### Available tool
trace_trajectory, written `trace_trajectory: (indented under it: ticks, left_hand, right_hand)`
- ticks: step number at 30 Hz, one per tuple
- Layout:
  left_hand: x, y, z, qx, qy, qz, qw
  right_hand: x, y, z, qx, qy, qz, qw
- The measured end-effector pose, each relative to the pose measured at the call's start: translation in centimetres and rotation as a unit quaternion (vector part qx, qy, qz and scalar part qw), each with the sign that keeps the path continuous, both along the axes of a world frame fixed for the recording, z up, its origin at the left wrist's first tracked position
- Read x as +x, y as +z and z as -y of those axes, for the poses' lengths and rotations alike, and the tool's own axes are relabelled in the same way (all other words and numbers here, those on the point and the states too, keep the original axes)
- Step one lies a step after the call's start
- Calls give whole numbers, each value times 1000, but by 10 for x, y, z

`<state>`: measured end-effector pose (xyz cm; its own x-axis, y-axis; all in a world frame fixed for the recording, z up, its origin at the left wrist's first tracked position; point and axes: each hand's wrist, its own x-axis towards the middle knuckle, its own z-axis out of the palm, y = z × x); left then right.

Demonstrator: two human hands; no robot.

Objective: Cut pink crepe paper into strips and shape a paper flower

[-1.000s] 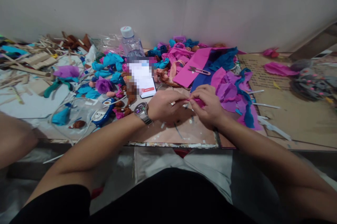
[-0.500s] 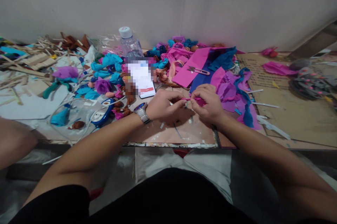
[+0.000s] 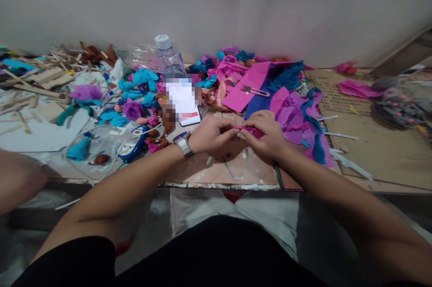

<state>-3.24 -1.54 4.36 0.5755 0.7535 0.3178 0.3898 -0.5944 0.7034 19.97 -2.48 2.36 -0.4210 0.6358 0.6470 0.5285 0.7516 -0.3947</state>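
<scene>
Both hands meet over the bare front part of the table, pinching one piece of pink crepe paper (image 3: 254, 132). My left hand (image 3: 213, 134), with a metal watch at the wrist, grips its left end between thumb and fingers. On the other side my right hand (image 3: 266, 134) is closed on the wider part, which its fingers partly cover. Just behind the hands lie a folded pink sheet (image 3: 243, 91) with small thread snips (image 3: 255, 91) on top, and a dark blue sheet (image 3: 258, 106). Purple crepe paper pieces (image 3: 290, 116) spread beside my right hand.
A phone (image 3: 191, 118) leans near a water bottle (image 3: 168, 58). Left of them are blue crepe paper bits (image 3: 143, 78), a blue-rimmed round device (image 3: 135, 145) with a cable, green-handled pliers (image 3: 67, 114) and wood sticks. Cardboard (image 3: 361, 138) lies at right. Another person's arm (image 3: 20, 183) shows at far left.
The right-hand fingers have shifted slightly on the pink crepe paper and lie flatter over it. The left hand stays nearly in place. The whole view has moved very slightly.
</scene>
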Motion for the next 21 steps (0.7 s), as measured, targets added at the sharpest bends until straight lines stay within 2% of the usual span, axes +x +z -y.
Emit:
trace_trajectory:
  ticks: [5, 9, 13, 17, 21]
  left_hand:
    - [1, 2, 0, -21, -18, 8, 1000]
    - [1, 6, 0, -66, -36, 20, 997]
    - [1, 8, -1, -157, -72, 48, 984]
    - [0, 10, -3, -294, -111, 91, 945]
    - [-2, 13, -4, -325, -108, 98, 935]
  right_hand:
    - [-2, -2, 0, 19, -5, -17, 1000]
    - [-2, -2, -1, 32, -3, -29, 999]
    - [-1, 0, -1, 64, 15, -37, 997]
    - [1, 2, -2, 88, 20, -3, 996]
    - [4, 4, 0, 116, 17, 25, 993]
